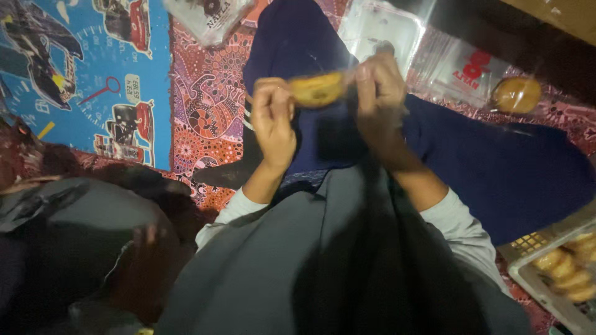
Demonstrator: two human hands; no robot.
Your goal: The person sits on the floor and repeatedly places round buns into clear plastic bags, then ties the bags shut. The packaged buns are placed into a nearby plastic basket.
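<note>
Underfoot I see a patterned red mat [208, 118], with a blue cloth printed with cars [87, 74] spread over it well to the left of the bun. From the head camera, I look down past a grey top at my own two hands, raised over a dark blue leg [496, 167]. Between them sits the bun [318, 89], a golden pastry with dark flecks, inside what looks like a clear wrapper; the blur keeps me from being sure. My left hand [273, 118] is curled shut, gripping the bun's left end with thumb and fingers. My right hand [380, 84] pinches its right end, fingers closed on it. Behind the bun lie clear plastic bags [447, 62], one with red print. Right of the bun, past those bags, a second round bun [516, 94] rests near the dark edge. Below and far right of the bun, a pale plastic crate [540, 285] holds more golden buns [568, 267].
</note>
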